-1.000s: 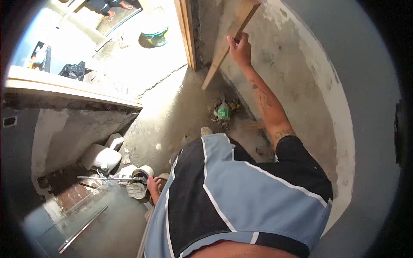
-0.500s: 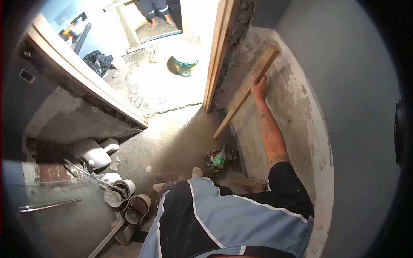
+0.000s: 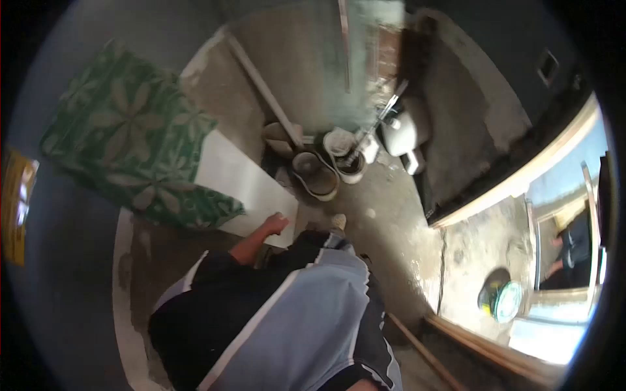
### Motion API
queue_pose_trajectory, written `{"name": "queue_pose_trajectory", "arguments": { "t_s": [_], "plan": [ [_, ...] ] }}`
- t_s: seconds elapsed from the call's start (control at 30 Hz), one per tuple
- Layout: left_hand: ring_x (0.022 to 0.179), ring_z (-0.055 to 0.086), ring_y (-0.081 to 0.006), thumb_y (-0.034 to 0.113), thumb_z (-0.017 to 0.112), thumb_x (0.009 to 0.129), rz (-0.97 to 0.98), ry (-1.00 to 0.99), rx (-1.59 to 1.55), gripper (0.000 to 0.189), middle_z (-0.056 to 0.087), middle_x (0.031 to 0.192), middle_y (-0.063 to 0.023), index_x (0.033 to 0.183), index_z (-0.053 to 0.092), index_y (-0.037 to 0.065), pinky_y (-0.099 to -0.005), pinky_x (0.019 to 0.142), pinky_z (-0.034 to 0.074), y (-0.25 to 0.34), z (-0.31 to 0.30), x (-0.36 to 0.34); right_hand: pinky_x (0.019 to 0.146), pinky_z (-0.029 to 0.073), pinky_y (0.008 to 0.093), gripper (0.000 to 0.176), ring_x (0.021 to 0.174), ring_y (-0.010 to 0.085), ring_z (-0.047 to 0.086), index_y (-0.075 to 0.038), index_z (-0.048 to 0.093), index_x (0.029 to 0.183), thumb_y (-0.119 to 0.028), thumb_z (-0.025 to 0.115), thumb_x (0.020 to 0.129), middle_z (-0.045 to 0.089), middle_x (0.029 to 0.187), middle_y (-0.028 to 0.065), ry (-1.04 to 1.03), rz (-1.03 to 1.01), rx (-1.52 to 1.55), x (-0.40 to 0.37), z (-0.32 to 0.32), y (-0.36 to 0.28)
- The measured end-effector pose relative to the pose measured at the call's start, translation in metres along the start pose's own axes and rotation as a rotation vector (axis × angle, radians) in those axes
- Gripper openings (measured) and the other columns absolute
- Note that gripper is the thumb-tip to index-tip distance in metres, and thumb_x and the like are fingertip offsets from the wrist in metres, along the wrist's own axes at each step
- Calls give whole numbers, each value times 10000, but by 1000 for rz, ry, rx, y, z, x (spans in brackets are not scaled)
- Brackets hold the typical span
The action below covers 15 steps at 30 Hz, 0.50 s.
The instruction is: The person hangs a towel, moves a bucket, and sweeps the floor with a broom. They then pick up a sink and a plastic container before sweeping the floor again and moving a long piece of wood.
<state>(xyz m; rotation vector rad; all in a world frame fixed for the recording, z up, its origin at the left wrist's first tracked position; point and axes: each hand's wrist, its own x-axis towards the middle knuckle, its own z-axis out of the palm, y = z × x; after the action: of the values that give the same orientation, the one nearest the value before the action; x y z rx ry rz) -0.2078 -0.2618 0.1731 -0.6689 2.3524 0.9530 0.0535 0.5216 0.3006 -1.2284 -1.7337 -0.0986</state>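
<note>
My left hand [image 3: 277, 225] is low in front of my body, overlapping a smooth white panel [image 3: 244, 176] in this view. Its fingers are smeared by motion, so I cannot tell whether they are curled round anything. Over the top of the white panel hangs a green cloth with pale flowers [image 3: 127, 130]. My right hand is out of view below the frame; only a bit of that arm shows at the bottom edge. To the right of my shirt, a wooden plank [image 3: 427, 352] runs down out of the frame.
Toilet parts, with a ceramic bowl [image 3: 315, 176] and a white tank [image 3: 399, 133], lie on the floor ahead. A long pole [image 3: 261, 81] leans there. Right is a wooden door frame [image 3: 528, 176], with a bucket [image 3: 505, 301] and a person's legs [image 3: 574, 244] beyond.
My view has swung left, bringing the cloth-covered white panel and my left hand into sight. My right hand, which gripped the plank, has left the frame.
</note>
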Motion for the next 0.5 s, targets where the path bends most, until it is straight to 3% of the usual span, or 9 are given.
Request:
{"name": "queue_pose_trajectory", "arguments": {
  "t_s": [0.07,0.13,0.17,0.23,0.27,0.33,0.43,0.5],
  "plan": [
    [950,600,-355,397,502,872,-28,45,35,607,592,1028,-253,1261,398,-58,-441,822,472,-18,0,-8,785,477,394,519,940,292,575,7,515,1158,-447,478,910,588,1057,158,-69,-2,122,-33,12,-34],
    [1074,521,-399,372,515,869,20,279,121,563,541,1134,-275,1248,443,-38,-461,902,419,-22,-9,-13,778,479,393,522,931,290,576,7,516,1155,-451,479,908,588,1053,155,-192,13,231,-74,25,-66],
    [1074,521,-399,372,515,869,3,295,100,563,541,1134,-275,1248,443,-38,-461,902,419,-23,-19,-9,775,480,392,523,927,289,577,6,516,1154,-454,480,907,588,1050,153,-286,33,284,-98,35,-83],
    [1058,518,-412,366,534,868,87,772,15,539,529,1142,-270,1228,472,-30,-450,896,422,-15,-52,-18,769,483,392,526,918,287,578,6,517,1151,-458,482,905,588,1046,150,-528,107,390,-147,52,-112],
    [1049,516,-406,358,530,879,56,915,-2,521,531,1124,-264,1230,473,-22,-440,899,418,6,-81,-35,766,484,391,528,914,286,578,5,517,1149,-461,482,904,588,1044,149,-677,170,440,-177,61,-126],
    [1068,504,-398,331,534,885,174,1246,-21,495,520,1144,-247,1215,477,-34,-433,913,411,49,-157,-85,759,487,391,531,905,284,579,5,518,1146,-466,484,902,588,1039,146,-966,339,499,-231,76,-147],
    [1217,393,-402,357,540,883,-6,1836,432,518,423,1291,-250,1232,473,-20,-470,1005,339,83,-273,-187,750,490,389,535,892,281,581,4,519,1142,-473,486,900,588,1032,142,-1354,596,516,-301,97,-177],
    [1175,415,-402,472,604,817,-102,2231,473,642,448,1223,-240,1208,476,-21,-477,946,381,77,-333,-248,743,493,389,538,883,278,582,3,520,1139,-477,487,898,588,1028,139,-1546,688,488,-335,111,-211]
  ]
}}
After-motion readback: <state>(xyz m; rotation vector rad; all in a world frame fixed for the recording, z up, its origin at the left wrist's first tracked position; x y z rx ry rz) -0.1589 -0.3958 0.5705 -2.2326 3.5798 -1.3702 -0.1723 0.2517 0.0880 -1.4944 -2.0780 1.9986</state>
